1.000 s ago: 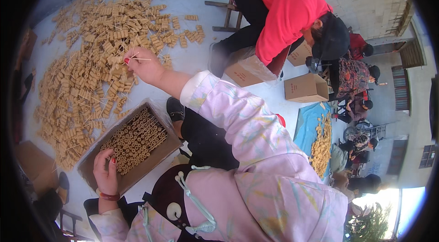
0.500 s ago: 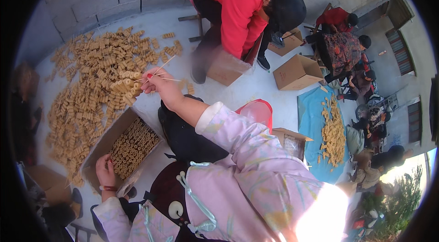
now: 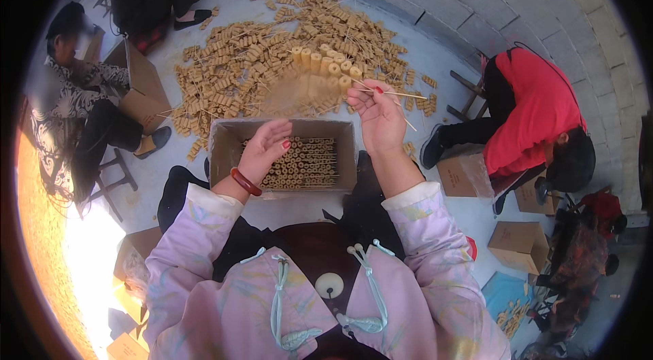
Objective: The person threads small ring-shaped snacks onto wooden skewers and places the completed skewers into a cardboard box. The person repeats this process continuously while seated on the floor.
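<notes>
My right hand (image 3: 381, 118) pinches the bare ends of a few thin wooden skewers. Tan, hollow ridged snack pieces (image 3: 328, 63) are threaded on their far ends. They stick out to the left over a big pile of similar skewers (image 3: 238, 64) on the floor. My left hand (image 3: 265, 149), a red bracelet at its wrist, holds nothing, its fingers apart above the left side of a cardboard box (image 3: 345, 149). Inside that box, packed skewers (image 3: 303, 164) lie in rows, pieces end-on. My left hand and forearm hide part of them.
A person in a red top (image 3: 537, 105) bends over a carton (image 3: 462, 173) at right. Another person in a patterned top (image 3: 75, 88) sits at left beside an open carton (image 3: 144, 91). A block wall (image 3: 435, 3) runs behind the pile. An open box (image 3: 518, 244) stands at lower right.
My view has swung from the right to face the box and pile. My left hand has lifted out of the box to above it. My right hand still holds skewers.
</notes>
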Demonstrator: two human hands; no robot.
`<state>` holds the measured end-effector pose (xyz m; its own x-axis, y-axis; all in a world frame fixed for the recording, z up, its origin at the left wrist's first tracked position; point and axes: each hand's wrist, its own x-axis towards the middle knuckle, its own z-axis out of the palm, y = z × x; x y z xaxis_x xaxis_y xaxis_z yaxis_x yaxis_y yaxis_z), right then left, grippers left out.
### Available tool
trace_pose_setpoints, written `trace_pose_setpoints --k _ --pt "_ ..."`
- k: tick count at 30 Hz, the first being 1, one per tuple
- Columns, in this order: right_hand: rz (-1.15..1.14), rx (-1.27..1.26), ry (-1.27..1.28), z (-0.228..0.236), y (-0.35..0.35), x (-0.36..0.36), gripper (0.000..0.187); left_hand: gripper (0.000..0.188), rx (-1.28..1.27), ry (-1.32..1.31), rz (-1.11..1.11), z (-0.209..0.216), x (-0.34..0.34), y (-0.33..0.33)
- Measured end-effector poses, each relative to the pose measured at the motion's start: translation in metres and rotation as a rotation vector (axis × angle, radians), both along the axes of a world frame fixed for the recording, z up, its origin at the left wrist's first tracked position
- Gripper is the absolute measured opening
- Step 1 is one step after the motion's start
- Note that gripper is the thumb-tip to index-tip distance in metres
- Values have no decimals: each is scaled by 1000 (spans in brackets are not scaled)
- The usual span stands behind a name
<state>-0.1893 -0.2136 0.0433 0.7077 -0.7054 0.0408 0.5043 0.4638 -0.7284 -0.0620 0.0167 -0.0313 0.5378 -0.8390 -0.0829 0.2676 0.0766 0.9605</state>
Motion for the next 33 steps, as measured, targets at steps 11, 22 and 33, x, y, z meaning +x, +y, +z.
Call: trace_pose_setpoints --k 11,22,33 --pt "76 -1496 -34 -21 63 94 30 72 -549 812 200 42 78 -32" --pt "265 -1798 26 -42 63 113 43 42 -412 741 364 20 112 -29" --pt "311 -1636 37 -31 55 96 45 38 -349 830 323 21 97 -29"
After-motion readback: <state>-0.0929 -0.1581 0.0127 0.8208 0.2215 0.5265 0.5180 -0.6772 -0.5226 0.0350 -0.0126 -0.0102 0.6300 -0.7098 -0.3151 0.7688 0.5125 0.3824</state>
